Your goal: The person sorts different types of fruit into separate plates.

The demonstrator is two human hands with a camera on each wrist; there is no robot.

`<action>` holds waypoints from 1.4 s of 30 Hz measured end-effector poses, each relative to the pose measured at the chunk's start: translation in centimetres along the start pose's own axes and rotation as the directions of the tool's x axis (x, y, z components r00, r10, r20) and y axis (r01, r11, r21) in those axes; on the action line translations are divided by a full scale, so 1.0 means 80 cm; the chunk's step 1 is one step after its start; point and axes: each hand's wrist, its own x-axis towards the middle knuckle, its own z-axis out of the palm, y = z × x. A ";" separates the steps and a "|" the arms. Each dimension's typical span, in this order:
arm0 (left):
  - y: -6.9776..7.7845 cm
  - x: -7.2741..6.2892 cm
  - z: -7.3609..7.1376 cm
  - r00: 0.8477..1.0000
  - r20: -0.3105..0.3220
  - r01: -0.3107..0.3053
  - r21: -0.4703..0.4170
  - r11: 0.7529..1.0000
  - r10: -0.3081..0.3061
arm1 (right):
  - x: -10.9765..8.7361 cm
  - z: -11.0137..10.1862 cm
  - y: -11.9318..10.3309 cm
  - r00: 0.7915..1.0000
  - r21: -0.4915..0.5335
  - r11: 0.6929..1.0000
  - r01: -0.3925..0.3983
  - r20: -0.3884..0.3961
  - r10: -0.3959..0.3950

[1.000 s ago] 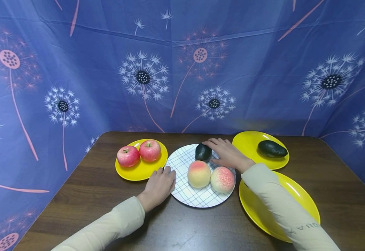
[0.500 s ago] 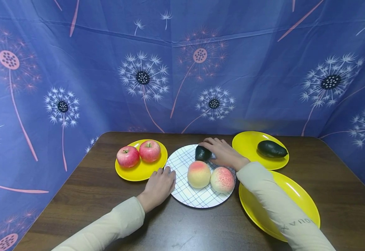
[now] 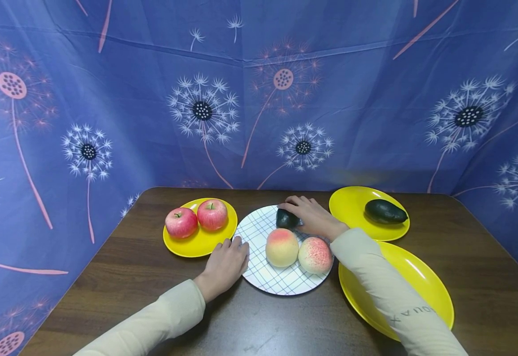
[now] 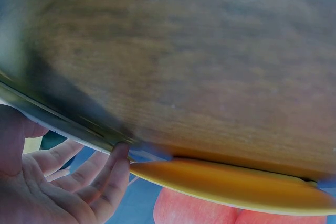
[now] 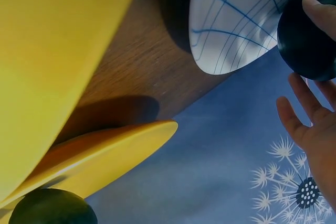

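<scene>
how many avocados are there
2. One avocado at the back of the white gridded plate, gripped by the right hand; the second avocado on the rear right yellow plate. The right sleeve partly covers the nearer yellow plate, possibly hiding more.

Blue dandelion-print cloth (image 3: 357,74) behind wooden table (image 3: 107,291)

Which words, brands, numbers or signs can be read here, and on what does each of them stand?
"X A U", as it seems, on the right sleeve.
A further letter beside it curves away, too small to read surely.
The checked plate and blue cloth show only patterns.
</scene>
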 end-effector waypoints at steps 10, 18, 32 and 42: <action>0.000 0.000 0.000 1.000 -0.008 -0.001 -0.005 1.000 0.001 | 0.003 0.004 0.002 1.000 0.006 1.000 -0.005 0.009 0.005; 0.001 0.000 0.001 1.000 -0.010 -0.001 0.000 1.000 0.001 | 0.005 0.004 0.000 1.000 0.020 1.000 -0.010 0.021 0.009; 0.000 0.000 0.002 1.000 -0.017 -0.002 0.017 1.000 0.002 | 0.003 0.002 0.001 0.999 0.013 0.999 -0.035 -0.001 0.035; 0.001 0.000 -0.001 1.000 -0.006 -0.004 0.022 1.000 0.004 | -0.003 -0.003 0.006 0.998 0.013 0.998 -0.057 -0.009 0.057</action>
